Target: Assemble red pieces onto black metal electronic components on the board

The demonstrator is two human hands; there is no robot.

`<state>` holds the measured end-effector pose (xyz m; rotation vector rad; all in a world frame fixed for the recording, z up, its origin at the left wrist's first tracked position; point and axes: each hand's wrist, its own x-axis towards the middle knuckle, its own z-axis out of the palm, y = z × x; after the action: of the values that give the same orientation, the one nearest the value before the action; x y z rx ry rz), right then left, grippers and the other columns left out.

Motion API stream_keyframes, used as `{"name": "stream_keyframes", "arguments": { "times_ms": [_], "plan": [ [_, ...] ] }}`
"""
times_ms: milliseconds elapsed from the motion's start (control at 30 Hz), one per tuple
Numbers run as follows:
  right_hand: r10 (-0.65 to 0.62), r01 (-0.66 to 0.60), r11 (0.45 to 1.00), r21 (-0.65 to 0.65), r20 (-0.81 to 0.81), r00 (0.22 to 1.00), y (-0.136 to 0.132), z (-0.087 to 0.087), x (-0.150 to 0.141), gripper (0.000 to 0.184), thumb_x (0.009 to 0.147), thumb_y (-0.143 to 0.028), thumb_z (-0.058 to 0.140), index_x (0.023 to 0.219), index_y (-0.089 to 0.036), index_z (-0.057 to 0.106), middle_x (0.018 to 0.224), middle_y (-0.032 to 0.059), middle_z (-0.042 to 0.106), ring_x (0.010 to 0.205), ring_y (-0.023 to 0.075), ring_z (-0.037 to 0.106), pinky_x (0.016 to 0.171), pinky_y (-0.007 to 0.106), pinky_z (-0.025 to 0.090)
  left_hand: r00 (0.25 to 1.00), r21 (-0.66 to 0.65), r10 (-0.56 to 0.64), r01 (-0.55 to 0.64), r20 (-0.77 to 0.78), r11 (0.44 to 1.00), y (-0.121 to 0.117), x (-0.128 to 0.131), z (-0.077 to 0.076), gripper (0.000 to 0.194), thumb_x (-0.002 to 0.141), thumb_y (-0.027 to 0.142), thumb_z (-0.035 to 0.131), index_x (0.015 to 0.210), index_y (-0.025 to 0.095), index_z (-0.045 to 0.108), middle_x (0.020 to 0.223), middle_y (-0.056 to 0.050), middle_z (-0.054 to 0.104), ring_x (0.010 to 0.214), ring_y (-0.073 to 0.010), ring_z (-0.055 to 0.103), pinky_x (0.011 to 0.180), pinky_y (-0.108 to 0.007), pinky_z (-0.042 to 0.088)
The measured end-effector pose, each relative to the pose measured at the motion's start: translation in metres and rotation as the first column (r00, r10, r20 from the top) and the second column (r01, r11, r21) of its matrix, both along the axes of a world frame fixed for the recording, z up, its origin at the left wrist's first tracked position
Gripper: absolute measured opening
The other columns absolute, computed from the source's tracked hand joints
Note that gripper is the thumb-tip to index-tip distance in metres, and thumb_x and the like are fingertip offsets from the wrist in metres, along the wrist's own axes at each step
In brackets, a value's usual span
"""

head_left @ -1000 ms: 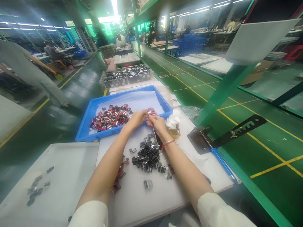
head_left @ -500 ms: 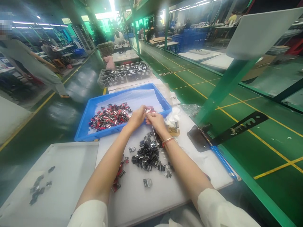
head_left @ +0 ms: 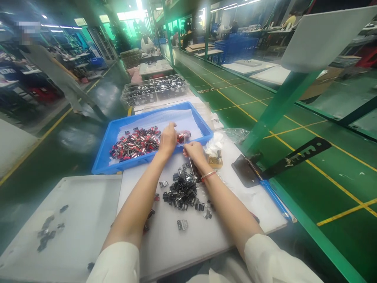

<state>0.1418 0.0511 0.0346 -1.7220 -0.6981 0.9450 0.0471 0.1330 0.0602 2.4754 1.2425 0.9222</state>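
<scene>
Above the blue tray (head_left: 100, 158) my left hand (head_left: 168, 139) is closed, its fingers curled; whatever they hold is hidden. My right hand (head_left: 194, 152) is pinched at the tray's near rim, and the thing between its fingertips is too small to name. Between the hands lies a small cluster of red parts (head_left: 183, 136) inside the tray. To the left, a heap of red and black parts with shiny metal (head_left: 134, 146) rests on a white liner (head_left: 165, 116). Nearer to me, a pile of black and metal parts (head_left: 181, 192) lies on the white tabletop (head_left: 182, 255).
Left of the tabletop is a white board (head_left: 88, 220) with several small dark parts. A blue-handled tool (head_left: 275, 198) lies at the right edge, near a green post (head_left: 273, 106). Divided clear bins (head_left: 156, 90) stand beyond the tray. A person (head_left: 55, 70) is in the left aisle.
My left hand has moved up and left, away from my right hand, uncovering the red cluster. The right hand has stayed nearly in place. The person in the aisle has shifted right.
</scene>
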Motion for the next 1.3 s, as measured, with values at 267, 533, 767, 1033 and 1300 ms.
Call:
{"name": "stream_keyframes", "arguments": {
  "times_ms": [267, 533, 767, 1033, 1300],
  "plan": [
    [0.055, -0.043, 0.998, -0.046, 0.292, 0.955, -0.006, 0.001, 0.015, 0.022, 0.075, -0.015, 0.054, 0.053, -0.02, 0.056, 0.046, 0.0006, 0.06, 0.05, 0.0163, 0.061, 0.059, 0.026, 0.05, 0.985, 0.011, 0.03, -0.033, 0.169, 0.999, 0.003, 0.005, 0.0, 0.025, 0.086, 0.007, 0.042, 0.106, 0.019, 0.05, 0.077, -0.005, 0.062, 0.082, -0.0255, 0.063, 0.08, -0.036, 0.046],
    [0.068, -0.216, 0.965, 0.146, 0.658, 0.75, -0.01, 0.02, 0.023, 0.022, 0.091, -0.015, 0.043, 0.094, -0.018, 0.064, 0.096, 0.0078, 0.072, 0.093, 0.0207, 0.065, 0.088, 0.032, 0.045, 0.978, -0.054, -0.073, 0.085, 0.195, 0.995, -0.008, 0.013, -0.004, 0.025, 0.084, 0.008, 0.049, 0.105, 0.021, 0.053, 0.067, 0.002, 0.058, 0.073, -0.0205, 0.061, 0.075, -0.03, 0.045],
    [0.242, -0.481, 0.876, 0.025, 0.841, 0.484, 0.012, 0.019, 0.016, 0.022, 0.091, -0.004, 0.046, 0.088, -0.014, 0.065, 0.103, 0.0142, 0.069, 0.1, 0.0218, 0.06, 0.095, 0.031, 0.042, 0.971, -0.107, -0.108, 0.133, 0.214, 0.985, -0.012, 0.009, 0.003, 0.027, 0.083, 0.006, 0.049, 0.105, 0.021, 0.055, 0.065, 0.003, 0.057, 0.069, -0.0193, 0.059, 0.076, -0.031, 0.046],
    [0.319, -0.493, 0.858, -0.142, 0.901, 0.295, 0.031, 0.014, 0.021, 0.018, 0.093, -0.018, 0.056, 0.102, -0.01, 0.07, 0.108, 0.0203, 0.067, 0.108, 0.0296, 0.058, 0.1, 0.04, 0.04, 0.945, -0.233, 0.025, 0.055, 0.328, 0.971, -0.013, 0.003, 0.005, 0.016, 0.084, 0.011, 0.052, 0.094, 0.022, 0.058, 0.082, -0.003, 0.066, 0.089, -0.0214, 0.065, 0.093, -0.035, 0.046],
    [0.268, -0.49, 0.87, -0.052, 0.884, 0.383, 0.041, 0.024, 0.043, 0.024, 0.097, -0.029, 0.053, 0.111, -0.018, 0.07, 0.108, 0.0115, 0.069, 0.107, 0.0226, 0.058, 0.098, 0.034, 0.041, 0.813, -0.582, 0.324, 0.023, 0.484, 0.813, -0.011, -0.012, -0.003, 0.015, 0.08, 0.021, 0.067, 0.072, 0.019, 0.054, 0.079, -0.005, 0.065, 0.094, -0.0232, 0.067, 0.096, -0.041, 0.05]
  ]
}}
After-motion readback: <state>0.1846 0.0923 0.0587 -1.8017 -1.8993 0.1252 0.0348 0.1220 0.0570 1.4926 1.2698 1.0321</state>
